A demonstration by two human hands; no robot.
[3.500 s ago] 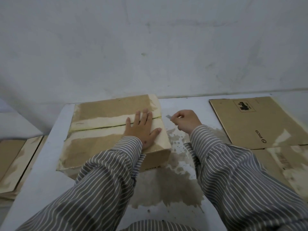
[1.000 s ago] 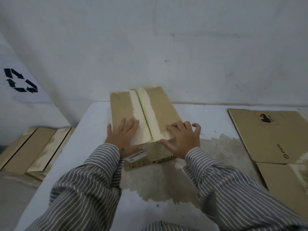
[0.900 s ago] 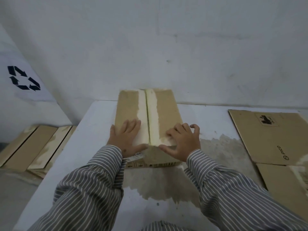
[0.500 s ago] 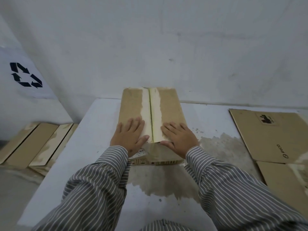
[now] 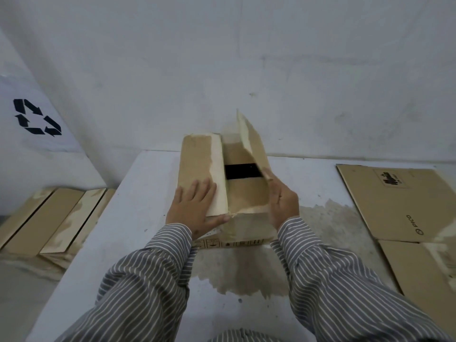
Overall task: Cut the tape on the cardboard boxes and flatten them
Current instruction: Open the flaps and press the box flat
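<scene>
A cardboard box (image 5: 237,225) stands on the white bench (image 5: 138,218), near the far edge and a little toward the left side, its short printed end facing the person. Its top is partly open: the left flap (image 5: 199,164) lies flat, with a pale strip of tape residue along its inner edge, while the right flap (image 5: 251,141) stands raised and tilted, showing the brown inner flaps and a dark gap between them. The left hand (image 5: 195,211) rests palm down on the near end of the left flap, fingers straight and spread, the thumb lying along the box's near top edge. The right hand (image 5: 281,203) holds the raised right flap at its near end, fingers curled around the flap's edge on the box's right side; how tightly it grips cannot be told. Both arms wear grey striped sleeves (image 5: 340,292). A brownish stain (image 5: 249,277) spreads over the bench from under the box toward the near edge and to the right. At the right edge of the bench lie flattened cardboard sheets (image 5: 399,201), the far one printed with a logo. Beyond the left edge, lower down, more flattened cardboard (image 5: 49,220) lies in a row. A white panel with a black recycling symbol (image 5: 37,117) leans at the far left.
</scene>
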